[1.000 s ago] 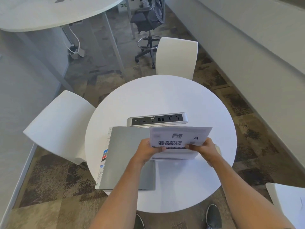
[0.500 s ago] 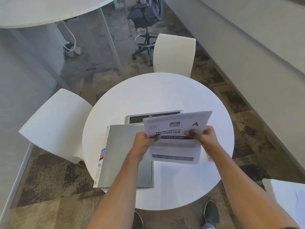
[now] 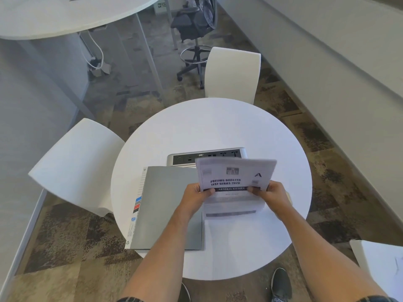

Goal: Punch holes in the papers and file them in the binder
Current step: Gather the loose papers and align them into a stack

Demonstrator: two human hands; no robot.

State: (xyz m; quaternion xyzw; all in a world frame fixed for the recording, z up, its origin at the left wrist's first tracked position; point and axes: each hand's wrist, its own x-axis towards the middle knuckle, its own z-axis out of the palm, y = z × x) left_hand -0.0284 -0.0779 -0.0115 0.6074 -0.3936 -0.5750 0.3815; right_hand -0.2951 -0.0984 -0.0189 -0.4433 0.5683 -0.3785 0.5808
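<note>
A stack of printed papers (image 3: 234, 177) with the heading "PRELIMS BOOSTER TEST SERIES 2026" is held up above the round white table (image 3: 218, 127). My left hand (image 3: 197, 196) grips the stack's left edge. My right hand (image 3: 273, 195) grips its right side, thumb on the front page. A closed grey binder (image 3: 165, 205) lies flat on the table to the left, partly under my left forearm. No hole punch is visible.
A silver power and socket box (image 3: 207, 156) stands on the table just behind the papers. White chairs stand at the left (image 3: 76, 162) and far side (image 3: 233, 73). Another white surface with paper (image 3: 383, 264) shows at the lower right. My shoes are under the near edge.
The papers have been lifted and tilted more upright, showing more of the front page. Both hands rose slightly with them. The binder has not moved.
</note>
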